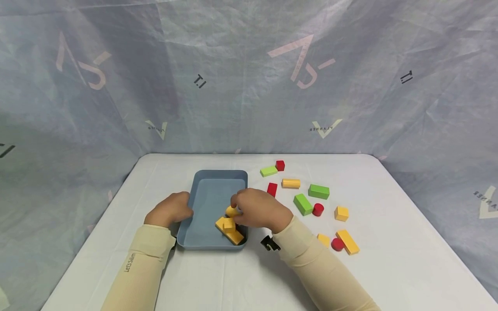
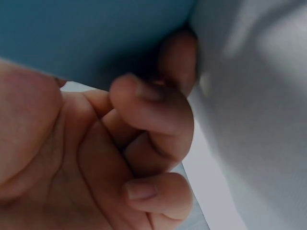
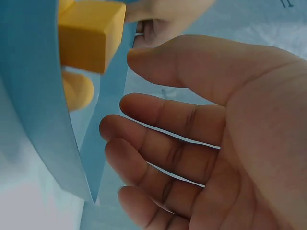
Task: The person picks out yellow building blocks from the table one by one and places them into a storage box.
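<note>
Head view shows a grey printed sheet (image 1: 249,77) hanging behind a white-covered table (image 1: 210,280), which carries everything else. On its left half lies a blue-grey tray (image 1: 206,194), between two hands in cream sleeves (image 1: 145,259). The left hand (image 1: 171,210) grips the tray's left wall, its fingers (image 2: 158,110) bent against the outside. The right hand (image 1: 261,209) is over the tray's right edge; right wrist view has its fingers (image 3: 163,148) released and loosely extended, the thumb parted from them, just beside the yellow pieces. Those sit in the tray's near right corner: a long yellow slab (image 1: 236,237) lying flat, a yellow cube (image 1: 229,225) resting on it, and a rounded yellow piece (image 1: 232,211) just beyond, partly hidden by the right hand. Scattered on the table to the right are two green blocks (image 1: 319,191), a yellow bar (image 1: 348,242), a lime block (image 1: 269,171), a flat red block (image 1: 272,189), a yellow cylinder (image 1: 291,183), another yellow cube (image 1: 341,213), a partly covered yellow piece (image 1: 323,239) by the right sleeve, two red cylinders (image 1: 318,210) and, smallest, a red cube (image 1: 280,165) touching or nearly touching the lime block.
</note>
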